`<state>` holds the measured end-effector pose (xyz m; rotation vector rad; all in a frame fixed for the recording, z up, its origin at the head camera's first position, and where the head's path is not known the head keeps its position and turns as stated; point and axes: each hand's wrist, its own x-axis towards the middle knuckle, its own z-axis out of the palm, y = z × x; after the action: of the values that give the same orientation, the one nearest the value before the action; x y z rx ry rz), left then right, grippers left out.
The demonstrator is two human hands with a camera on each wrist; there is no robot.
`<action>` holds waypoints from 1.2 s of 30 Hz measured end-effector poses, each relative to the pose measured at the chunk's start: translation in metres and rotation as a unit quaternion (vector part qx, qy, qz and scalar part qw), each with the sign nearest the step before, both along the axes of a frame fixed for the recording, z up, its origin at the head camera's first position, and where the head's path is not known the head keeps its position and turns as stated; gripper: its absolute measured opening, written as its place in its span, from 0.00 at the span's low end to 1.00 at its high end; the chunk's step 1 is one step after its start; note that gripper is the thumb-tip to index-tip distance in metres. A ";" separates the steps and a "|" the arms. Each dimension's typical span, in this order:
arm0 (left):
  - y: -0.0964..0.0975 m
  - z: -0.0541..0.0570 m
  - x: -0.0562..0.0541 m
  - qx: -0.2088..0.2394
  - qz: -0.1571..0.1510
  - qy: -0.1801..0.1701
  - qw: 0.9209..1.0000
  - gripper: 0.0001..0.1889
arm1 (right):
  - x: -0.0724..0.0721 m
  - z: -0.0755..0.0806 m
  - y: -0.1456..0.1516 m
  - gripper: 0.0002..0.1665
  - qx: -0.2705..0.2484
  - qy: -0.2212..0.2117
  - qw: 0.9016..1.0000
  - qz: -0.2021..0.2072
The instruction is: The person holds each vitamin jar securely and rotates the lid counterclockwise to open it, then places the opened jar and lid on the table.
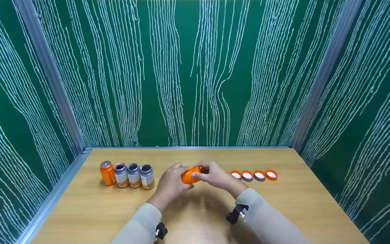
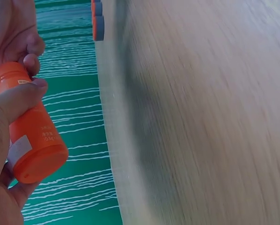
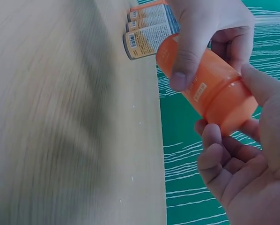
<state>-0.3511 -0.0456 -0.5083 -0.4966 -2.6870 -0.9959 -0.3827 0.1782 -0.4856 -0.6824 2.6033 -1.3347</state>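
Observation:
Above the middle of the table, both hands hold one orange plastic bottle (image 1: 190, 175), tilted on its side. My left hand (image 1: 174, 181) grips its body, the thumb lying along the side. In the left wrist view the bottle (image 2: 37, 136) shows its round base and a white label patch. My right hand (image 1: 214, 174) pinches the top end with thumb and fingers. That end of the bottle (image 3: 229, 108) is orange too, with a ridge around it in the right wrist view; whether it is a cap I cannot tell.
To the left stand an orange bottle (image 1: 107, 174) with a silvery top and three white-and-yellow bottles (image 1: 134, 178) with dark open mouths. On the right, several orange-rimmed caps (image 1: 259, 175) lie in a row, white insides up. Green walls (image 1: 188, 84) enclose the wooden table (image 1: 195, 227).

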 end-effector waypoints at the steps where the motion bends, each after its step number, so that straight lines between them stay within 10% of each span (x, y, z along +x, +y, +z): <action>1: -0.001 0.000 0.000 0.000 0.000 -0.001 1.000 0.28 | 0.000 0.001 0.000 0.25 0.002 0.008 1.000 0.007; 13: -0.002 0.005 0.000 -0.015 0.008 -0.001 1.000 0.28 | 0.000 0.002 0.002 0.27 0.012 0.078 0.996 0.050; 23: -0.004 0.005 0.000 -0.019 0.020 0.017 0.999 0.28 | -0.001 0.000 -0.007 0.34 -0.001 -0.042 0.998 -0.051; 36: -0.009 0.001 0.001 -0.019 0.016 0.011 1.000 0.30 | -0.002 0.001 -0.013 0.31 0.008 -0.065 0.997 -0.045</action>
<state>-0.3505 -0.0545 -0.5077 -0.4677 -2.6902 -0.9278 -0.3843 0.1657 -0.4844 -0.4641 2.5647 -1.3323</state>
